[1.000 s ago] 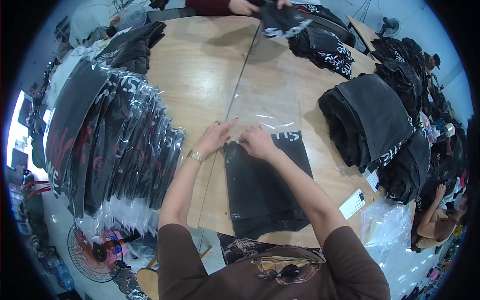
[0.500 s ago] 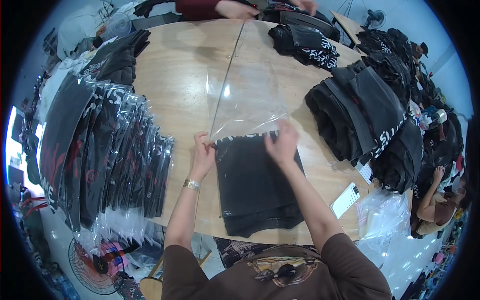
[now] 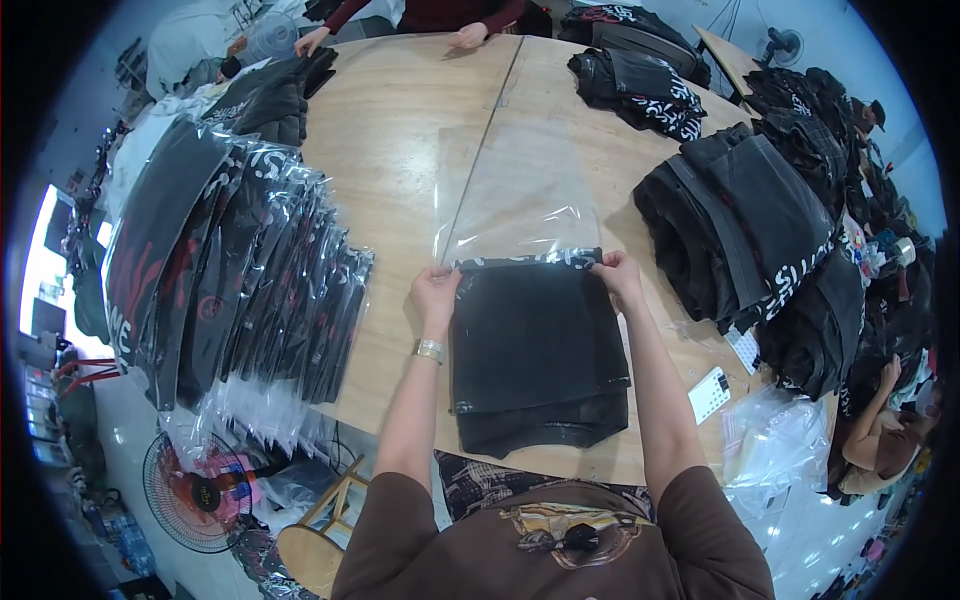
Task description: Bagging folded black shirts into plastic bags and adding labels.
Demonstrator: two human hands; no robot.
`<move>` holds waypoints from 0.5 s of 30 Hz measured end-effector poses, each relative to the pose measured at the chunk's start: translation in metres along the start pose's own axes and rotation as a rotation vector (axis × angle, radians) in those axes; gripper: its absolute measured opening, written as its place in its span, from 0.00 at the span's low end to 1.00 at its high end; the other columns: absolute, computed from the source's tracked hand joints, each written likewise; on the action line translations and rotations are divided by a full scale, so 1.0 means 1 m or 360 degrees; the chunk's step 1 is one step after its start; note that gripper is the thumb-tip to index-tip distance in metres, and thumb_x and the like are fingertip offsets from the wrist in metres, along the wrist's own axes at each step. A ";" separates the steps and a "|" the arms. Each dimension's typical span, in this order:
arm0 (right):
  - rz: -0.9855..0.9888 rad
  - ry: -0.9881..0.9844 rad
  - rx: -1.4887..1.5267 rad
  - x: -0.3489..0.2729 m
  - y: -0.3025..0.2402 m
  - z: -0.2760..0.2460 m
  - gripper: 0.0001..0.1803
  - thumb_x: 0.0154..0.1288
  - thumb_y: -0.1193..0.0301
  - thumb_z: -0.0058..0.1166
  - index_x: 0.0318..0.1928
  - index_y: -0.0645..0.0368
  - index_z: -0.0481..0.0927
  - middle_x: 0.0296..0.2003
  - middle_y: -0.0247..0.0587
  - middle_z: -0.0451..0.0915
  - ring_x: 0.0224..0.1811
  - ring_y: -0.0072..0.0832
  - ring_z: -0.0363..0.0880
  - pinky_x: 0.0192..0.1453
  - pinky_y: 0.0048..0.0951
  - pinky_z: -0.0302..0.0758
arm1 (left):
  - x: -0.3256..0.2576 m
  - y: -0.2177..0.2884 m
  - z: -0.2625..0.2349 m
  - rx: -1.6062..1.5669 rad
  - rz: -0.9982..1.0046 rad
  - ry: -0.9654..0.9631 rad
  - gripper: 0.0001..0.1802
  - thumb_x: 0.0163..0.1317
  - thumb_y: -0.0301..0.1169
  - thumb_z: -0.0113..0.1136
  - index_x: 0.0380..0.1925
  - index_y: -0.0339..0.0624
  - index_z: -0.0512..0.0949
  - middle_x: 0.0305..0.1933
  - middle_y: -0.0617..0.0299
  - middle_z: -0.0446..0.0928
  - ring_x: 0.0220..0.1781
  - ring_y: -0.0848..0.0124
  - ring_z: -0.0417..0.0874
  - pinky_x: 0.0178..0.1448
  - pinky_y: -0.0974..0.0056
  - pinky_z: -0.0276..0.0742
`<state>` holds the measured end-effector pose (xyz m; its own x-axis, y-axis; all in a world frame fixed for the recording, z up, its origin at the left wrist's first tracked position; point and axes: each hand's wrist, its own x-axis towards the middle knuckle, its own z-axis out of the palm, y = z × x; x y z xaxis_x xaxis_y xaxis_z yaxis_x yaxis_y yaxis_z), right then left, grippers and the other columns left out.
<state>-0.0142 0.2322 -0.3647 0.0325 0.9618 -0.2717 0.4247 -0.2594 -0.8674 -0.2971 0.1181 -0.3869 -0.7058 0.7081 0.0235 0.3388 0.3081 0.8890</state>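
In front of me lies a folded black garment [image 3: 540, 335] with white print along its far edge. A clear plastic bag [image 3: 530, 205] extends flat beyond that edge. It seems to cover most of the garment, whose near end sticks out past a line like the bag's mouth. My left hand [image 3: 436, 298] pinches the far left corner, and my right hand [image 3: 622, 280] pinches the far right one. Whether the fingers grip bag, cloth or both, I cannot tell.
Bagged black garments [image 3: 235, 270] stand in a row at left. Unbagged black piles [image 3: 735, 220] lie at right, near a white phone-like object [image 3: 709, 394] and loose plastic bags [image 3: 775, 435]. Across the table [image 3: 400, 110], a co-worker's hand [image 3: 312, 40] touches another dark pile [image 3: 265, 100].
My right hand has moved from the top of the garment out to its far right corner. The co-worker's hands have shifted left. My view has moved slightly.
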 end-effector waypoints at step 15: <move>0.0114 -0.0094 -0.0179 -0.019 0.018 -0.020 0.13 0.50 0.64 0.64 0.21 0.60 0.78 0.12 0.30 0.70 0.11 0.18 0.68 0.13 0.22 0.60 | -0.025 0.022 -0.017 0.0651 0.0116 -0.0191 0.16 0.57 0.39 0.58 0.24 0.35 0.77 0.23 0.54 0.79 0.24 0.62 0.81 0.33 0.60 0.75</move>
<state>0.0106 0.2106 -0.3672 0.0146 0.9335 -0.3584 0.5222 -0.3128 -0.7934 -0.2828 0.0957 -0.3603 -0.6017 0.7987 0.0043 0.6208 0.4642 0.6318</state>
